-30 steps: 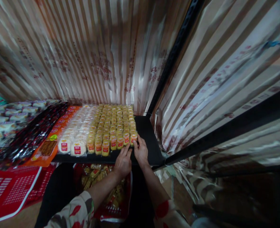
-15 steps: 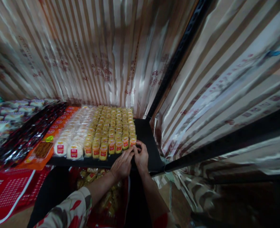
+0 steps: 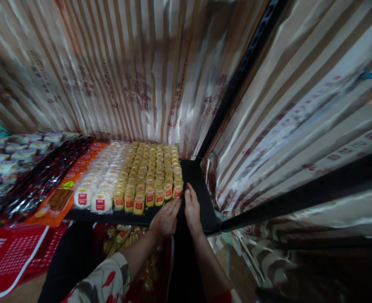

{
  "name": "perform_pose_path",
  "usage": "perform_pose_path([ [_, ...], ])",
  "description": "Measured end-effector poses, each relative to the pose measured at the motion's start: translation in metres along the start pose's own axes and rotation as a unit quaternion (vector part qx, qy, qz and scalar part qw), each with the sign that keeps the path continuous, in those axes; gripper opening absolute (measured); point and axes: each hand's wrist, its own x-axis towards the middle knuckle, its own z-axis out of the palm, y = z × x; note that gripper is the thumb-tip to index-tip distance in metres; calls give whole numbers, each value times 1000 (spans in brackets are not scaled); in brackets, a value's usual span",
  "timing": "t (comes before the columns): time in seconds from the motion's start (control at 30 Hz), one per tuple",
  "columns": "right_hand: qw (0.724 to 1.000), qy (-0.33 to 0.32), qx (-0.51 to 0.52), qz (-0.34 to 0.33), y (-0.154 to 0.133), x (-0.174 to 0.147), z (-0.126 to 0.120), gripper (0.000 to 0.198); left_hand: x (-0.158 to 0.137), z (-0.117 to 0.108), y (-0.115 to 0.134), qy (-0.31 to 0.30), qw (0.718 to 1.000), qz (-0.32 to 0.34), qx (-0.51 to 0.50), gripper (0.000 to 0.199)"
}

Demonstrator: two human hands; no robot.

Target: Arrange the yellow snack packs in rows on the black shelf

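Rows of small yellow wrapped snack packs (image 3: 150,195) with red labels stand on a black shelf (image 3: 200,189). My left hand (image 3: 164,219) is in front of the rightmost rows, fingers stretched out near the front pack at the right end. Just right of that row is my right hand (image 3: 192,208), its fingers extended upright along the side, a small gap from the packs. Neither hand appears to grip anything. Two rows of white round wrapped packs (image 3: 100,203) with red labels stand left of the yellow ones.
Left on the shelf lie an orange snack bag (image 3: 58,202), dark shiny packets (image 3: 31,181) and white packets (image 3: 23,155). Below are a red basket (image 3: 12,256) and a bin of loose yellow packs (image 3: 121,237). A black post (image 3: 236,80) and striped sheeting (image 3: 135,63) enclose the corner.
My right hand has moved off the front pack to the right side of the row, its fingers straightened. My left hand stays low in front, now apart from the right.
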Motion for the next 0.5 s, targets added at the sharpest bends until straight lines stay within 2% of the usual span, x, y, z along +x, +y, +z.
perform_pose_path([
  [0.1,998,-45,12,34,-3,7,11,66,0,2,0,14,1000,0,4,59],
  [0.23,995,-89,1,42,0,11,24,72,0,8,-1,32,999,4,15,52],
  [0.5,990,-58,122,45,-3,27,23,72,1,7,-1,52,997,21,55,54],
])
